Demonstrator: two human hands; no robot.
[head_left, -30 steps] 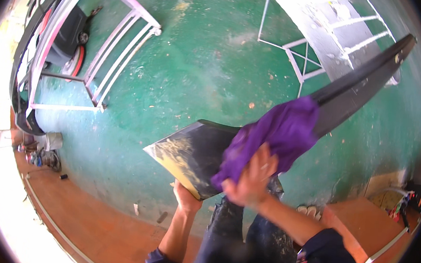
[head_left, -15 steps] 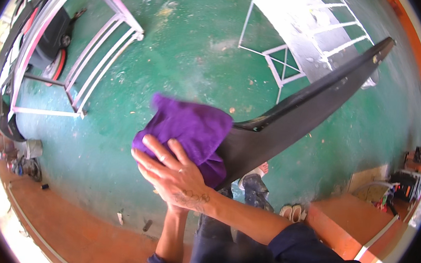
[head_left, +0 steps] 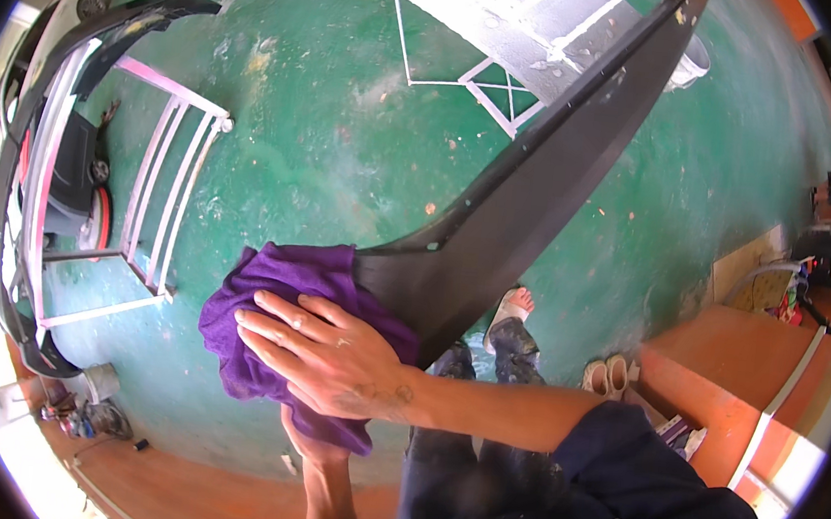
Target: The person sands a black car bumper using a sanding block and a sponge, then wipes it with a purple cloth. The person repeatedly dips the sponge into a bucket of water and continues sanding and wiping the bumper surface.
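Observation:
A long black curved panel [head_left: 517, 229] slants up from my hands to the upper right, broad at the near end and narrow at its far tip. Over the near end lies a bunched purple cloth [head_left: 281, 272]. My right hand [head_left: 333, 351] presses on the cloth from above, fingers slightly spread and thumb out of sight. Beneath the cloth, at the panel's near end, my left hand [head_left: 309, 440] supports the panel from below; the cloth hides its fingers.
On the left, a large black bumper-like part [head_left: 6, 214] rests on a white metal stand [head_left: 105, 309]. A paint-splashed white table [head_left: 495, 29] stands ahead. Sandals [head_left: 608, 377] lie by an orange block [head_left: 714, 350] at right. A bucket [head_left: 100, 382] sits at left.
My right hand and the cloth have shifted left and down in the picture, the cloth spreading around the near end. The panel tilts more steeply. The view has shifted too.

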